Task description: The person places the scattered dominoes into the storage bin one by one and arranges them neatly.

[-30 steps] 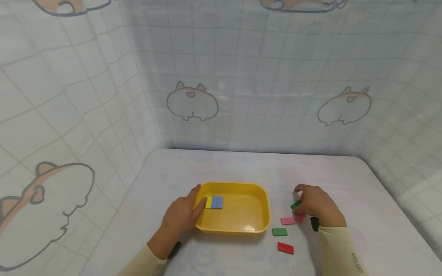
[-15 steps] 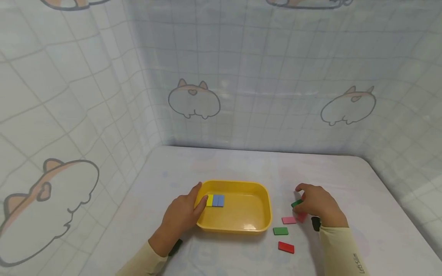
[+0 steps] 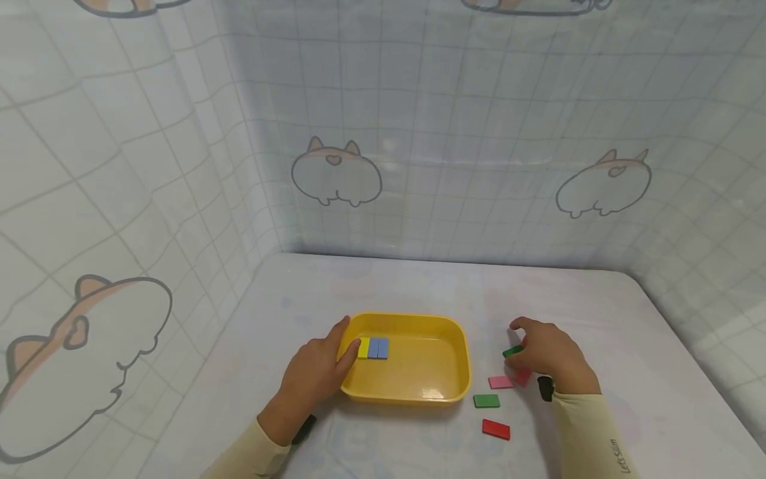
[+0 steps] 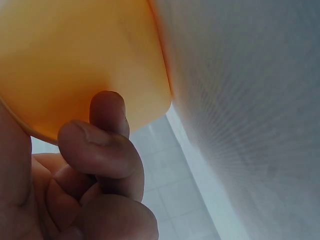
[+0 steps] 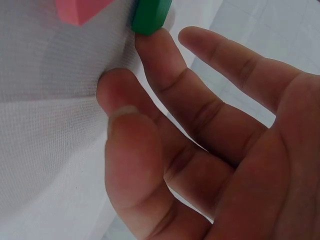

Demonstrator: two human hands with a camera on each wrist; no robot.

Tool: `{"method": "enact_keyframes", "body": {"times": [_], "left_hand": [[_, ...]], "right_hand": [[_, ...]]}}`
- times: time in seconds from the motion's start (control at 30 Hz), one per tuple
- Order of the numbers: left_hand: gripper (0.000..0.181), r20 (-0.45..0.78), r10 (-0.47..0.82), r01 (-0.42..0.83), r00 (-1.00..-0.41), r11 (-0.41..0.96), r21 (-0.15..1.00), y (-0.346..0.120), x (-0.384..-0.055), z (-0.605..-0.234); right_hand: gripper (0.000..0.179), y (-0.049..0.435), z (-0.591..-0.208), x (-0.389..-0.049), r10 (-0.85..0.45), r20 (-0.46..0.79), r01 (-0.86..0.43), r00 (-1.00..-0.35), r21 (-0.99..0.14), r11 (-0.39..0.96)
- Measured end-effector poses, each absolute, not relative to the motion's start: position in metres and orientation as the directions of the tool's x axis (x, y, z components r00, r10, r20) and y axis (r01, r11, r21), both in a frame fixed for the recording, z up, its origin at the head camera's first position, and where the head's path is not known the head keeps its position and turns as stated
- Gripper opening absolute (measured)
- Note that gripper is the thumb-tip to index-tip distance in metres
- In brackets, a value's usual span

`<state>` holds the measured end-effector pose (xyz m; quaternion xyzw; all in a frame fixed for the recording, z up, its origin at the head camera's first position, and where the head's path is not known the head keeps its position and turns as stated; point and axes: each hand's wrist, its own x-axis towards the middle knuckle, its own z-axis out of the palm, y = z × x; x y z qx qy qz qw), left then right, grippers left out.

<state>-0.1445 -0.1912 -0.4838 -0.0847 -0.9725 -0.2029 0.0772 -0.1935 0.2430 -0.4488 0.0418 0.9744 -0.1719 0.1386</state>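
Observation:
My left hand grips the left end of a yellow tray, thumb over the rim. In the left wrist view a bent finger touches the tray's outer wall. Inside the tray, by the thumb, lie a yellow block and two blue blocks side by side. To the right of the tray, my right hand pinches a flat green block, the index finger reaching out above it. In the right wrist view one fingertip presses against this green block; the thumb is hidden there.
Below the right hand lie a pink block, a second pinkish-red block partly covered, another green block and a red block. A patterned cloth wall stands behind the white table.
The head view shifts slightly at first. The green block turns a little flatter in my right fingers, which move slightly left. My left hand stays on the tray.

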Motion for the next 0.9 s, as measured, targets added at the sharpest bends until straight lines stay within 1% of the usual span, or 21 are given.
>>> {"method": "enact_keyframes", "body": {"times": [0.27,0.57,0.9], "left_hand": [[0.069,0.175,0.129,0.189,-0.976,0.902,0.387,-0.1908,-0.1438,-0.4814],[0.069,0.166,0.133,0.189,-0.977,0.904,0.385,-0.1919,-0.1432,-0.4820],[0.069,0.176,0.135,0.194,-0.975,0.902,0.386,-0.1936,-0.1443,-0.4844]], "right_hand": [[0.077,0.2418,-0.4468,-0.1927,0.032,-0.282,0.126,-0.959,-0.321,0.939],[0.080,0.2449,-0.4521,-0.1934,0.028,-0.293,0.126,-0.956,-0.323,0.938],[0.076,0.2402,-0.4465,-0.1911,0.020,-0.290,0.115,-0.957,-0.315,0.942]]}}
